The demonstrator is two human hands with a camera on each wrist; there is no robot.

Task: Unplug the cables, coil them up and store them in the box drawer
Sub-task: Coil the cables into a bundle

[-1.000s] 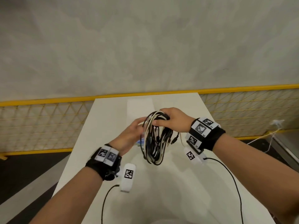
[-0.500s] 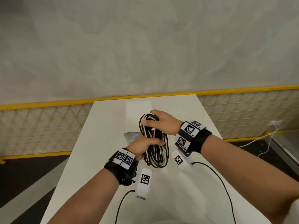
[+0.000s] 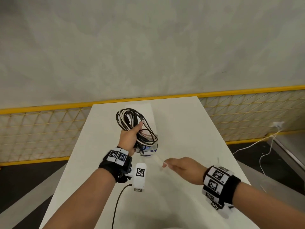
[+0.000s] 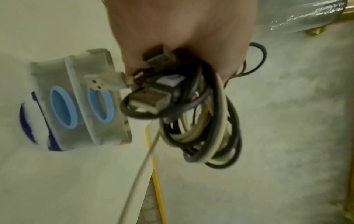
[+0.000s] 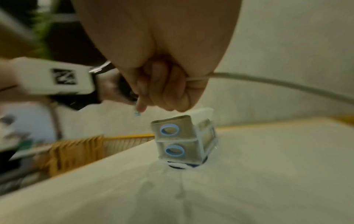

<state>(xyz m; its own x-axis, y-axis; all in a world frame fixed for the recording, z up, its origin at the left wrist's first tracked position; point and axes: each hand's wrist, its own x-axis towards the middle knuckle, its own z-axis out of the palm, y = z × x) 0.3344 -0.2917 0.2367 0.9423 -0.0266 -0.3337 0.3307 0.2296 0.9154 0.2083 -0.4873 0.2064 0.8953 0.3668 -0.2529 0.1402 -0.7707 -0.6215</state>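
Coiled cables [image 4: 206, 121] in left hand [image 4: 182, 34]

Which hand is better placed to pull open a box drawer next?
Probably the right hand: it only pinches one loose white cable, which it could drop. The left hand grips the whole cable coil above the drawer box.

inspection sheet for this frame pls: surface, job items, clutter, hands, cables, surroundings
Surface: white table, bare where visible.
Job's things: cable coil, black and white, held above the table; two-drawer box with blue ring pulls, both drawers closed.
Clutter: blue-and-white round object under the box.
Grippers: left hand grips the coil; right hand pinches a loose white cable.
Cables: USB plugs stick out of the coil; white cord on the floor.
Surroundings: concrete wall, yellow mesh fence.
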